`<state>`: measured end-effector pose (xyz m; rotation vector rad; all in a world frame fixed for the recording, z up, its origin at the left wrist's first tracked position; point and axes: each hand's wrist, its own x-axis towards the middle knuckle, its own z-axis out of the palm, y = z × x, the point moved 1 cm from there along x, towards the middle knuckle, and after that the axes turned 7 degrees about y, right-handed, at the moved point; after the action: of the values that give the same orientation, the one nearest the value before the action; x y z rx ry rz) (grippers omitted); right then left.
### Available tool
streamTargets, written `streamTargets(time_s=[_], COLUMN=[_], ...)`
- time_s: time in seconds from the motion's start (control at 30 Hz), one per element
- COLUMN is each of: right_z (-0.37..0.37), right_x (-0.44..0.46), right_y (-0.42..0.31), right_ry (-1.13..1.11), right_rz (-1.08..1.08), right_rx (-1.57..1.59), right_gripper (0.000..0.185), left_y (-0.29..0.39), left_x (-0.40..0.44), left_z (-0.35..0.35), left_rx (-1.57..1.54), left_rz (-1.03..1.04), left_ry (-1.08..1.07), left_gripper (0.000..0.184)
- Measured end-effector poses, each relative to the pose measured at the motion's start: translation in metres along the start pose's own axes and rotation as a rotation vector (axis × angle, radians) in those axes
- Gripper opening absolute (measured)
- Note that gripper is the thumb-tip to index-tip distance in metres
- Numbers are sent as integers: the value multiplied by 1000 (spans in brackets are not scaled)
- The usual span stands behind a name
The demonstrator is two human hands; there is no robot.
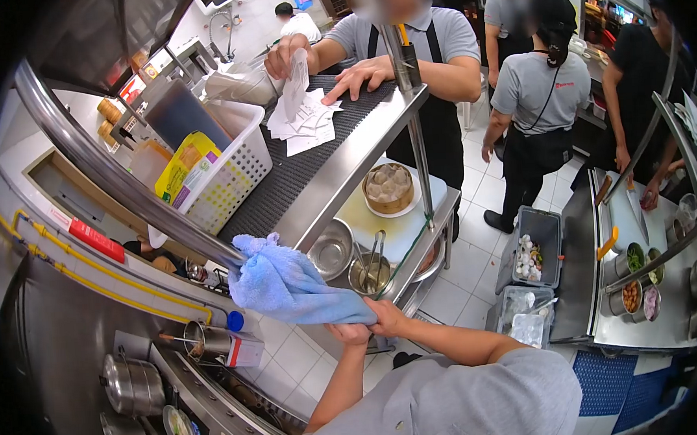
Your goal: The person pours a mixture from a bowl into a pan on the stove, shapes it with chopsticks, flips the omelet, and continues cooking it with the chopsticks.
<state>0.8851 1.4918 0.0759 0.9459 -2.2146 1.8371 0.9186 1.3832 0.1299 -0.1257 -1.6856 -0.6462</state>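
A light blue towel [289, 287] hangs bunched over the end of a round metal rail [117, 155]. Its lower end is gathered and twisted between both of my hands. My left hand [350, 332] is closed around the gathered end from below. Just above and to the right, my right hand [385, 318] is also closed on the towel, with the fingers wrapped around it. Some fingertips are hidden by the cloth and by the other hand.
A steel shelf [346, 174] carries a white basket [232, 176] and paper slips [304, 125], handled by a co-worker. Below are a bamboo steamer [389, 188], a steel bowl [331, 250] and a pot with utensils [369, 273]. Pots [133, 385] stand lower left; more people stand behind.
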Motion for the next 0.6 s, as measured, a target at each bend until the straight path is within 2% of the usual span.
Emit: streamTargets(time_s=[0.3,0.4,0.47,0.57,0.6], right_z=[1,-2,-6,-43,-64], right_x=[1,1,-2,5,10], right_y=[1,-3,-5,-6,-8], right_ry=[1,-12,-51,-107,-115], right_rz=[9,18,58,-266,-170], right_rx=[4,2,-2,-72,-39], right_gripper=[41,44,45,59,58], left_y=[2,2,5,-7,-11], left_x=[-3,2,9,0,-2], left_z=[1,0,-4,-29,-37], left_rx=[102,113,135,95,87], left_rz=[-17,21,154,59,34], left_ry=[10,-2,-11,-125,-150], left_gripper=[34,31,30,34,35])
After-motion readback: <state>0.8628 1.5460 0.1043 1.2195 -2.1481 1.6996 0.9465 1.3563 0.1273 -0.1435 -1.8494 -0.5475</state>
